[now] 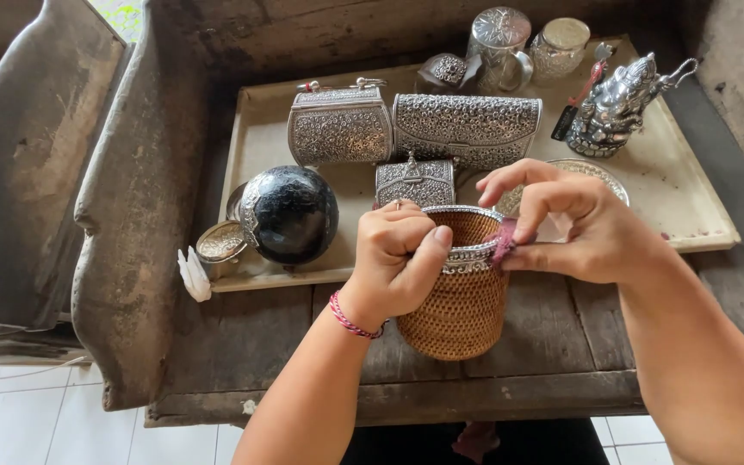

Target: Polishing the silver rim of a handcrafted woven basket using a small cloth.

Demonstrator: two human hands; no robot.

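Above the worn wooden table [553, 336], the left hand [398, 258] grips the woven basket [462, 301] by its silver rim [473, 255]; the right hand [579, 228] pinches a small reddish cloth [503, 243] against that rim.

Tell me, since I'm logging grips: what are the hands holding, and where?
Left hand grips the woven cup at its silver rim; right hand pinches a pink cloth against it.

No packages, labels, signs or screens show anywhere in this view.
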